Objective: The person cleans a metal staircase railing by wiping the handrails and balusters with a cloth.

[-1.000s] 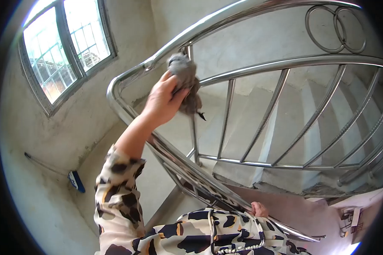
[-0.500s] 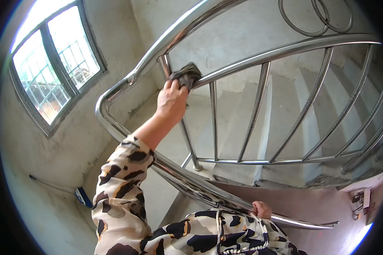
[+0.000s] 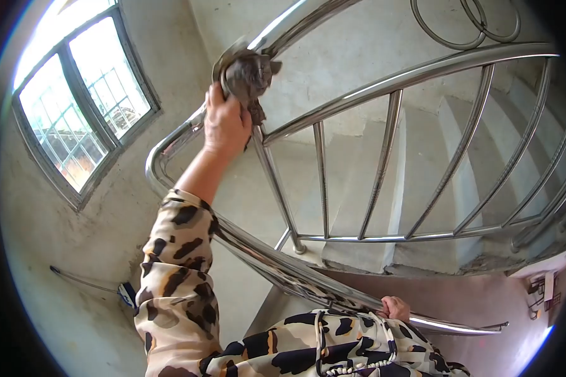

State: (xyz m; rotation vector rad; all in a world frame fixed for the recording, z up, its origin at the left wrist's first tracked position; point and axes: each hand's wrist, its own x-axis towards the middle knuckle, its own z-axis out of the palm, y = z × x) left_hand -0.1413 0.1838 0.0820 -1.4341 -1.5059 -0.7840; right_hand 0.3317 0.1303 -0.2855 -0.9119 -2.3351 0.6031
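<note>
While left hand [image 3: 227, 127] grips cloth [image 3: 248, 74] on upper rail [image 3: 288, 26] and right hand [image 3: 395, 308] clasps lower rail [image 3: 321, 280], done and remaining lengths are indistinguishable.

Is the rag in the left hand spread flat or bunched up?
Bunched up: the rag is crumpled in the left hand, its folds heaped at the upper handrail.

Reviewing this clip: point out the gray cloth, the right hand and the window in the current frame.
Gray cloth [image 3: 248, 74]: head view, middle of its bunched folds.
Right hand [image 3: 395, 308]: head view, middle of its visible part.
Window [image 3: 87, 92]: head view, on the upright bar between its panes.
</note>
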